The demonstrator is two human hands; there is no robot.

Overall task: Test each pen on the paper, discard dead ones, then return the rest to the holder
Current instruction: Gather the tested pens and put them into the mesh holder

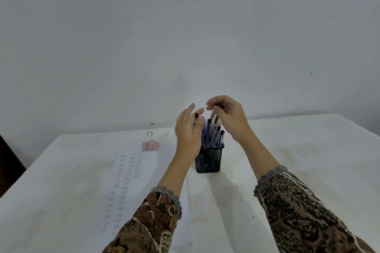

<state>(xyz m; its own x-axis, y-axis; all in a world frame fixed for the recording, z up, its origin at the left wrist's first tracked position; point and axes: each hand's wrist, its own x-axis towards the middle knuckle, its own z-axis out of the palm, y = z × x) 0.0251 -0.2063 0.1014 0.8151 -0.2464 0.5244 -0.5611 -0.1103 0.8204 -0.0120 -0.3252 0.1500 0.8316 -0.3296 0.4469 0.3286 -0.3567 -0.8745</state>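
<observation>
Your two hands are gathered over the pen holder [208,160], which stands mid-table, so read across from the left. At the left lies the paper [127,181], flat on the white table [308,160] and already lined with columns of small test marks. A pink binder clip [150,146] sits at its far edge. Just right of the sheet, your left hand [189,129] is raised with its fingers nearly straight and a little spread, laid against the left side of the pens [213,135]. A dark pen end shows by those fingers, but I see no grip round it. The pens stand bunched and leaning in the black mesh holder. Above them your right hand [226,115] is curled, fingertips pinching the top of one grey-barrelled pen [214,118] whose lower end is down among the others. You look to be at the holder end of a cycle. Whether that pen is coming out for testing or going back in, one view cannot settle. If it is coming out, draw it straight up while the left hand steadies the bundle, since a light mesh cup could tip. Then carry it left to a bare patch of the paper. I see no bin or other discard spot in view, so decide where dead pens go first.
</observation>
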